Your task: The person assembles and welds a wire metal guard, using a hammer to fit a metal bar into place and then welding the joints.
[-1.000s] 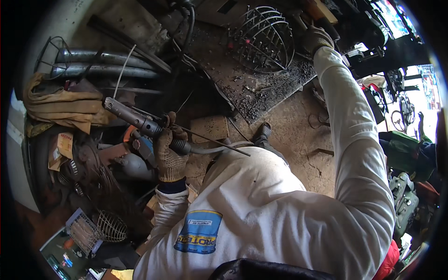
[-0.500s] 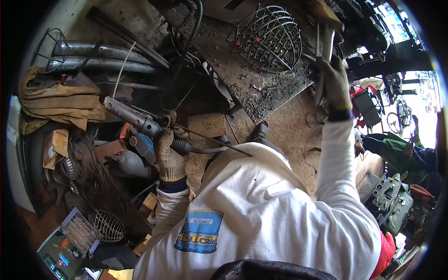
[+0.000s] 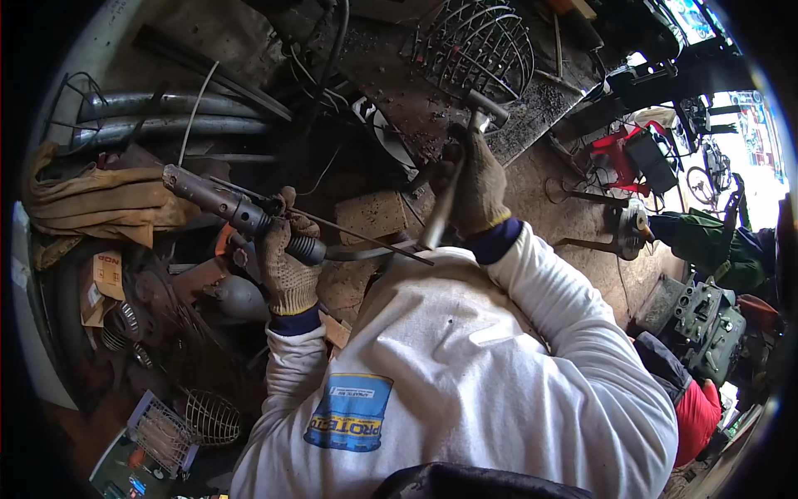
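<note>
My left hand [image 3: 287, 258], in a knitted glove, is closed round a dark metal cylindrical tool [image 3: 220, 204] with a ribbed end and a grey hose trailing right. A long thin rod [image 3: 366, 235] runs beside the tool, past my left fingers; whether they grip it too I cannot tell. In its own knitted glove, my right hand [image 3: 482, 179] is wrapped round a hammer [image 3: 485, 109]. The head points toward the bench and the pale handle slants back toward my shirt. Beyond the hammer, a dark cage of bent metal rods [image 3: 474, 50] rests on the metal bench [image 3: 391, 91].
Dark grit and scraps lie on the bench, whose corner points toward me. Metal pipes [image 3: 166, 125] and a folded brown cloth [image 3: 100, 195] are at left. A wire basket [image 3: 210, 416] stands lower left. Another person in red [image 3: 697, 416] and a grey-green machine [image 3: 706, 324] are at right.
My right hand has come back from the bench's far right side toward my chest, with the hammer in it. My left hand still holds the cylindrical tool, slightly shifted left.
</note>
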A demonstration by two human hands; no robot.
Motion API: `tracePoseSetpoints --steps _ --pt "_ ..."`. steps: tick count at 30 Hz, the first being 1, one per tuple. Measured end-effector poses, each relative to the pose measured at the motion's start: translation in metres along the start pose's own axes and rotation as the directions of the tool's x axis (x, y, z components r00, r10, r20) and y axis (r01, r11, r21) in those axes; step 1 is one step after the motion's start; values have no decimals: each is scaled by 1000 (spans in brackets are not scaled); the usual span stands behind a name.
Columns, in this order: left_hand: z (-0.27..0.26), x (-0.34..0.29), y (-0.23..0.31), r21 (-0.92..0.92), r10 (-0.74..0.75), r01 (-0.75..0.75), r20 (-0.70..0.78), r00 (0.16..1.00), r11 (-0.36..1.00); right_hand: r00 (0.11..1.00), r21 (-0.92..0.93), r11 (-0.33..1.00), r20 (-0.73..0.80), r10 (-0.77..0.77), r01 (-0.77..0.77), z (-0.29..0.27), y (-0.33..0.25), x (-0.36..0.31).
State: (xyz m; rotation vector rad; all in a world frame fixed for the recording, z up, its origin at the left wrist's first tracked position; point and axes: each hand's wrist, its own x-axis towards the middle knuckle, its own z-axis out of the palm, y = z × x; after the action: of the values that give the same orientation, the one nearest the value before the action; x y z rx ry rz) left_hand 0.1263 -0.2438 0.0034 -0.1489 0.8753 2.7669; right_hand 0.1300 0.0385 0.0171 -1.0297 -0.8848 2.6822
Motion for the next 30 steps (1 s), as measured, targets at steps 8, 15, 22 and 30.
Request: tracePoseSetpoints --steps 8,15,22,30 --pt "-24 -6 10 -120 -28 20 -69 997 993 996 -33 999 -90 -30 27 42 10 22" --pt "-18 -8 9 -9 34 -35 -86 996 999 998 46 998 -58 -28 30 31 30 33" --pt "-16 -7 9 -92 19 -24 -51 999 995 993 232 967 -78 -93 109 34 25 19" --pt "-12 -9 8 -81 -20 11 -110 994 997 997 206 978 64 -45 31 25 25 17"
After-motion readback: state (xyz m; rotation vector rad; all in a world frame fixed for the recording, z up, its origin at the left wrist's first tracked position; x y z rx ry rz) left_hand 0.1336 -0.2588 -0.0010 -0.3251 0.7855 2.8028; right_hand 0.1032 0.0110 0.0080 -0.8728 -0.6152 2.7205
